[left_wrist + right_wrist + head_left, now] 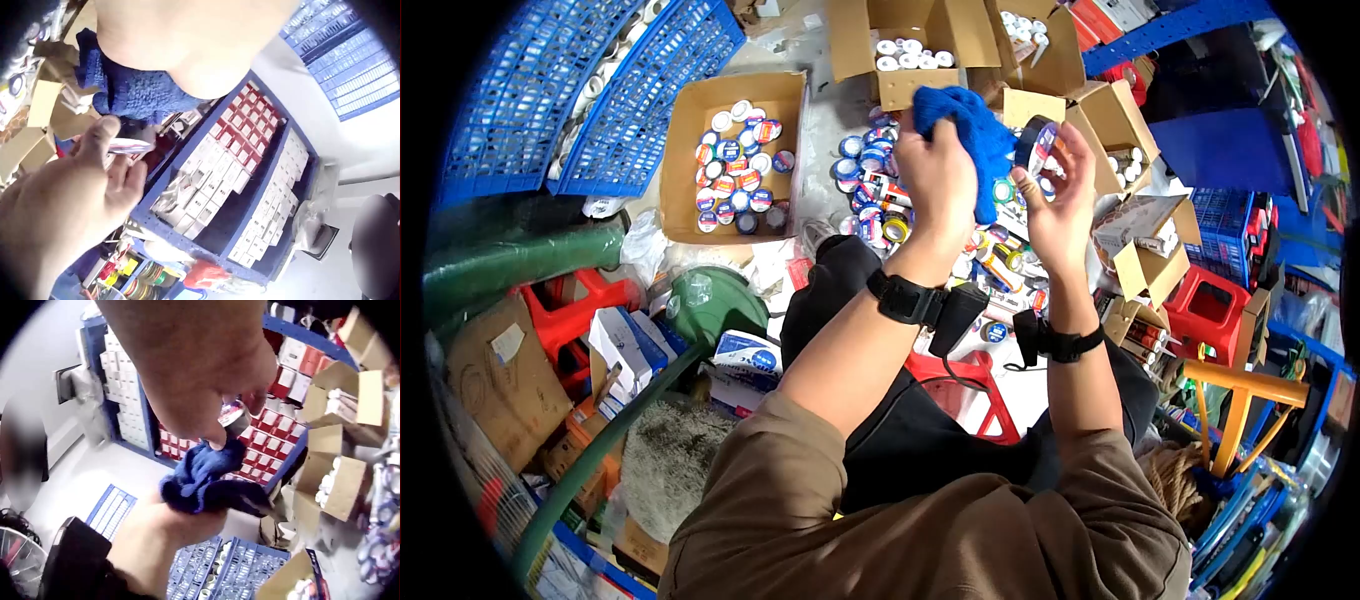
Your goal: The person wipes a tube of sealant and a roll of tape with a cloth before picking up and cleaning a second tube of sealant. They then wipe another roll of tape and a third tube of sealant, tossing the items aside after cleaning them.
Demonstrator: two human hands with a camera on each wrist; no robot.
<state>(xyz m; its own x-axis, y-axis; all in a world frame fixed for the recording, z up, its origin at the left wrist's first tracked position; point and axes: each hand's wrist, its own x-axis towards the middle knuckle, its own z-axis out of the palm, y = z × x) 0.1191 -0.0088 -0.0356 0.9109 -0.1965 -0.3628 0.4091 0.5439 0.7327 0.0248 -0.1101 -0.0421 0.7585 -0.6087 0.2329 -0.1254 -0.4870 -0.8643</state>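
In the head view my left hand point(940, 185) grips a bunched blue cloth point(972, 130), which hangs down past the fingers. Just right of it, my right hand point(1062, 205) pinches a dark roll of tape point(1034, 146) with a printed label, held on edge between thumb and fingers. The left wrist view shows the roll point(130, 146) edge-on below the cloth point(140, 94). Seen from the right wrist, the roll point(234, 417) is close above the cloth point(203, 475). Below both hands lies a pile of similar tape rolls point(868, 160).
A cardboard box point(675, 190) of labelled rolls stands at left. More boxes with white-capped tubes point(915, 55) stand ahead and right. Blue crates point(620, 110) are upper left. A red stool point(1208, 305) stands at right, and a green round lid point(712, 305) at left.
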